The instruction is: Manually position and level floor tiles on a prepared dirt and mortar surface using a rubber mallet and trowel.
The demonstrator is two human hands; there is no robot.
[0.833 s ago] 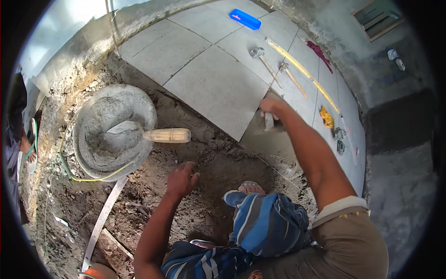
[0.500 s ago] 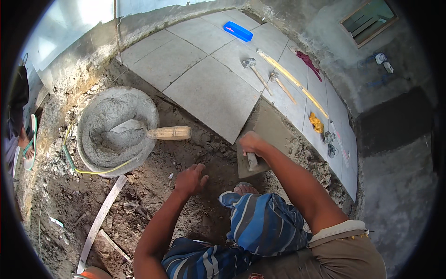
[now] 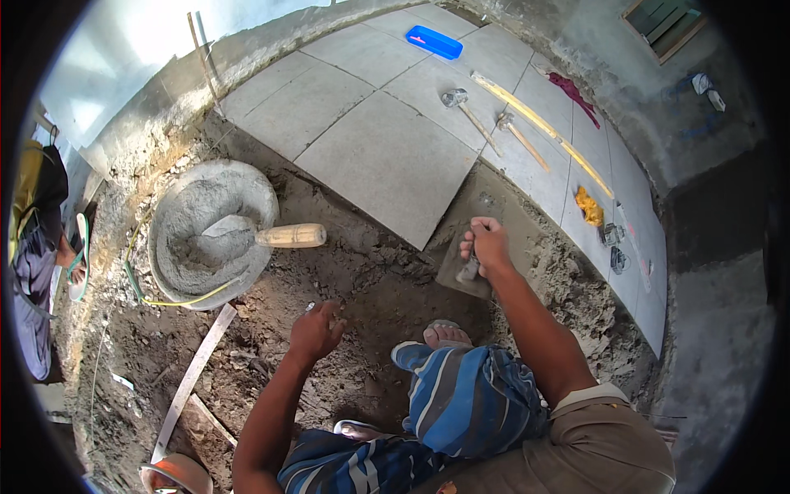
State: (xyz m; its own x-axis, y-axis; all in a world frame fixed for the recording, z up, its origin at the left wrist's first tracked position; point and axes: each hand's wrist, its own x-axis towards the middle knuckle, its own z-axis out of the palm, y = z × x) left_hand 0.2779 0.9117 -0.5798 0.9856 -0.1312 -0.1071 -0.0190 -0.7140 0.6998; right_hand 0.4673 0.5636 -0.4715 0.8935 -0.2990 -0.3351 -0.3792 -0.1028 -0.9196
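Observation:
My right hand (image 3: 487,249) is wrapped round the handle of a plastering float (image 3: 462,278). The float's flat grey plate lies on the wet mortar bed (image 3: 514,206), just right of the near corner of a large grey tile (image 3: 383,169). Over the bare brown soil, my left hand (image 3: 317,331) hangs with loosely bent fingers and nothing visible in it. To its upper left stands a round basin (image 3: 164,272) of grey mortar. A pointing trowel rests in that mortar, its wooden handle (image 3: 292,235) sticking out over the rim toward the tiles.
Two hammers (image 3: 473,123) (image 3: 524,142), a yellow straightedge (image 3: 543,128), a blue tray (image 3: 434,43) and an orange cloth (image 3: 589,206) lie on the tiles. A pale strip (image 3: 193,379) crosses the soil. At far left another person's sandalled foot (image 3: 76,263) shows.
My right hand has moved slightly right with the float, away from the tile corner. My left hand has shifted a little left and stays free. The view has tilted slightly.

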